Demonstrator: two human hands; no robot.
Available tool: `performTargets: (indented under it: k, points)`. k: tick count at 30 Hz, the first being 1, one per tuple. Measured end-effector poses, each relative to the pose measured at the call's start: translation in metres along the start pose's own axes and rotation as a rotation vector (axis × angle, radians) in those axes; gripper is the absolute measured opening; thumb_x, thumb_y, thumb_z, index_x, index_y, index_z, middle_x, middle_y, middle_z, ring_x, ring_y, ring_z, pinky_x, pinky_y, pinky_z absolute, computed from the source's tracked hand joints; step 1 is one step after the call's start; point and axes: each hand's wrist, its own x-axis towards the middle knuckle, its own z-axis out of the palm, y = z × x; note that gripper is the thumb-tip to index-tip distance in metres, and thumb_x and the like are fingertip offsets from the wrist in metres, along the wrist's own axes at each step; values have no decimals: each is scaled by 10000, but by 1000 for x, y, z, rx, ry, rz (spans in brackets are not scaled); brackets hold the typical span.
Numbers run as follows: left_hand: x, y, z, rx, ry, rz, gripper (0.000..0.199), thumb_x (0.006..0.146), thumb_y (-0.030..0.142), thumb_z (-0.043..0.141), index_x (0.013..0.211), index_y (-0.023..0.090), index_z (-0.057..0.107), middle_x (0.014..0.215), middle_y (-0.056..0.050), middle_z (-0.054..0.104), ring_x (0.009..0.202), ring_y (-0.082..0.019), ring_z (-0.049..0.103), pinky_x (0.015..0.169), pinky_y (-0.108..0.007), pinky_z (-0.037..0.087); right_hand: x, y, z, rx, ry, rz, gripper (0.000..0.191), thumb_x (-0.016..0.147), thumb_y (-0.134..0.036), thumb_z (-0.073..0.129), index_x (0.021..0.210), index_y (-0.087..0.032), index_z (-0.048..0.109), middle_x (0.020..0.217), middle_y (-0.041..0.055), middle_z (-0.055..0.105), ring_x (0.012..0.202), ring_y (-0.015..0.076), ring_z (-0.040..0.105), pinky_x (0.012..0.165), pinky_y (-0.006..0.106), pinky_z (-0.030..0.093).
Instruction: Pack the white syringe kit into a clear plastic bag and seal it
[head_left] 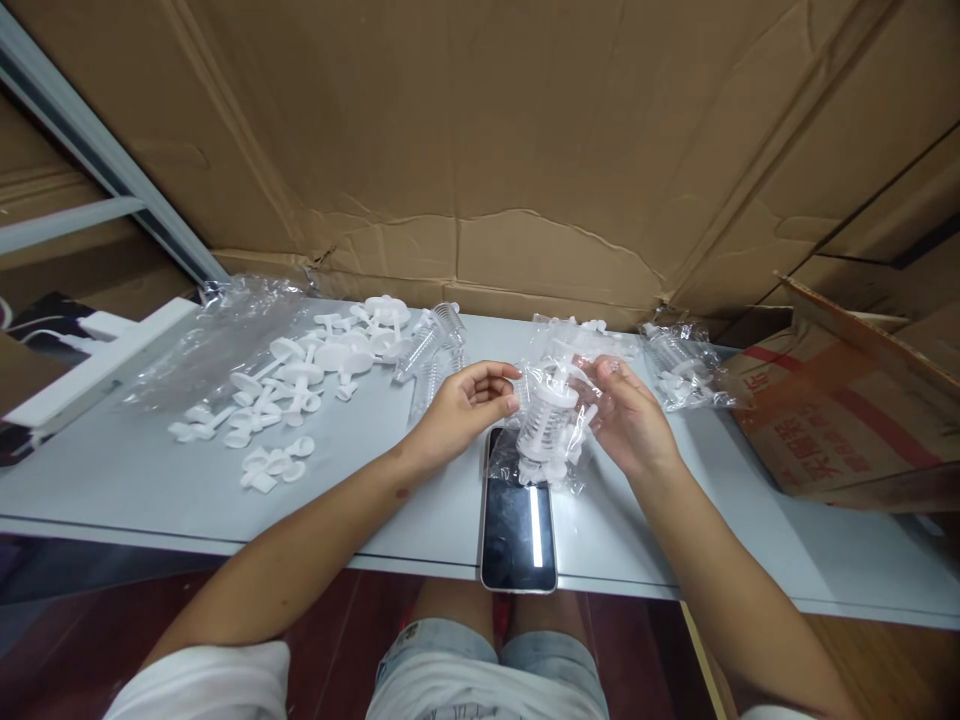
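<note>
A clear plastic bag (553, 425) is held up over the far end of a phone. Inside it are a ribbed clear cylinder with a white disc-shaped top and several small white plastic parts. My right hand (634, 415) grips the bag's right side, thumb and fingers pressed together on the film. On the left side, my left hand (474, 402) has curled fingers, with thumb and fingertips at the bag's edge. Below the bag lies the black-screened phone (519, 535). Ribbed clear cylinders (429, 345) rest on the table beyond my left hand.
Loose white plastic parts (296, 375) spread over the table (390, 500) at left, near a pile of clear film (217, 345). Another filled bag (684, 365) lies right, beside an open cardboard box (847, 410). A white power strip (105, 365) sits far left. Cardboard (480, 130) walls the back.
</note>
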Motion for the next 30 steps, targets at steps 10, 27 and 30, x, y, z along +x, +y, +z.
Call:
performTargets:
  k: [10,27,30]
  points:
    - [-1,5,0,56,-26,14,135,803,266,612,890,170,575,765,7,555,701,-101,529,729,-267,454,-3,2,3,-7,-38,30,198,685,-319,762,734,-247,585,947,-32,705,798,155,655,693,292,499]
    - [-1,10,-2,164,-16,68,134,810,270,602,753,166,540,743,5,560,727,-114,533,726,-270,429,-4,0,4,-46,-25,17,192,684,-322,750,755,-247,588,946,-26,709,830,169,655,724,289,506]
    - [-2,10,-3,117,-8,64,145,800,291,625,841,169,559,840,-24,604,783,-129,571,762,-281,448,-4,0,3,-26,-72,31,172,707,-352,730,773,-255,605,942,-28,711,836,161,660,746,281,506]
